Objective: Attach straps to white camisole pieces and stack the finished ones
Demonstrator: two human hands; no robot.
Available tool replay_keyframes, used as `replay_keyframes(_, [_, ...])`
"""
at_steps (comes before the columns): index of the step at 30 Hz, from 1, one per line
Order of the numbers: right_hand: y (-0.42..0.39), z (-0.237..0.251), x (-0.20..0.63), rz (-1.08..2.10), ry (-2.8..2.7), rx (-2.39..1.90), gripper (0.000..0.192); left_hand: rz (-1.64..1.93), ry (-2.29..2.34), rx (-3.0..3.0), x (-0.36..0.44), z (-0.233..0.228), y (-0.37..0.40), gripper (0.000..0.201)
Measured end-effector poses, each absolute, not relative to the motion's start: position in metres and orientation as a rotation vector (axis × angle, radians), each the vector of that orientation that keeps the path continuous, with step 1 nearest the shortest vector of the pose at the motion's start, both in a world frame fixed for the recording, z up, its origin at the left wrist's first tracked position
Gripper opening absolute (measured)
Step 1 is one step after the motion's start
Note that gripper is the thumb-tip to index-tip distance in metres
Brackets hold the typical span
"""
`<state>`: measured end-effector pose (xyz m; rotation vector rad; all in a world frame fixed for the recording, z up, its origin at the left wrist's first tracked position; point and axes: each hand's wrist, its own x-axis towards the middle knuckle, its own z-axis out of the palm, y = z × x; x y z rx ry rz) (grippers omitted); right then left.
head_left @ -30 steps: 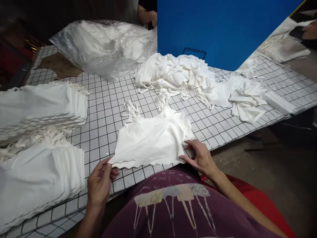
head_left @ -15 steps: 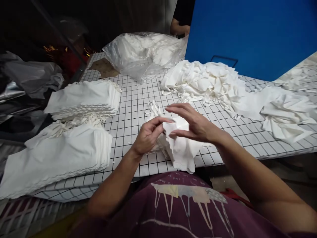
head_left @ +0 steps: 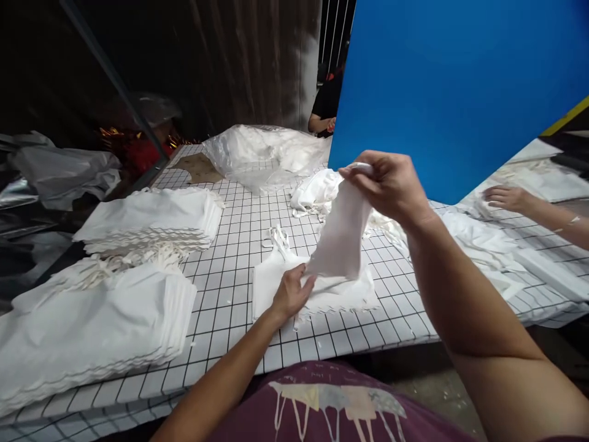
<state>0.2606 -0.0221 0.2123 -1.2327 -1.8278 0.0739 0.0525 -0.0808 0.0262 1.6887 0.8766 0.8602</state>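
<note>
no readable words, labels, brands or numbers show anywhere. the maroon shirt [head_left: 331,408] at 6 o'clock carries only a printed drawing, no legible letters. the blue board [head_left: 451,80] at 1 o'clock is blank, and the tabletop [head_left: 239,233] bears only a black grid.

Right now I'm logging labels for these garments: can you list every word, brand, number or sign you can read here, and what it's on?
None can be read.
White garment, held by right hand and left hand: no label or print shows.
Folded stacks: blank.
Blue panel: blank.
Maroon shirt: a drawing only, no letters visible.
</note>
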Motion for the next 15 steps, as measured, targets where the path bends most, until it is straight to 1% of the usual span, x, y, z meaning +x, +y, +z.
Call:
replay_keyframes(3, [-0.029, 0.237, 0.287, 0.107, -1.789, -1.364, 0.036, 0.930, 0.843, 1.611, 0.029, 0.041, -0.064, 0.018])
replay_keyframes(6, [-0.041, 0.259, 0.318, 0.177, -1.909, -1.547, 0.044, 1.089, 0.878, 1.537, -0.006, 0.074, -0.040, 0.014])
replay_keyframes(10, [-0.043, 0.267, 0.352, 0.456, -2.148, -1.534, 0.056, 1.358, 0.904, 1.403, -0.049, 0.130, -0.003, 0.030])
replay_keyframes(12, [-0.028, 0.259, 0.362, 0.601, -2.208, -1.513, 0.056, 1.360, 0.968, 1.501, -0.058, 0.154, 0.023, 0.036])
replay_keyframes(15, [0.011, 0.245, 0.365, 0.695, -2.252, -1.594, 0.047, 1.131, 1.116, 1.748, -0.057, 0.181, 0.073, 0.040])
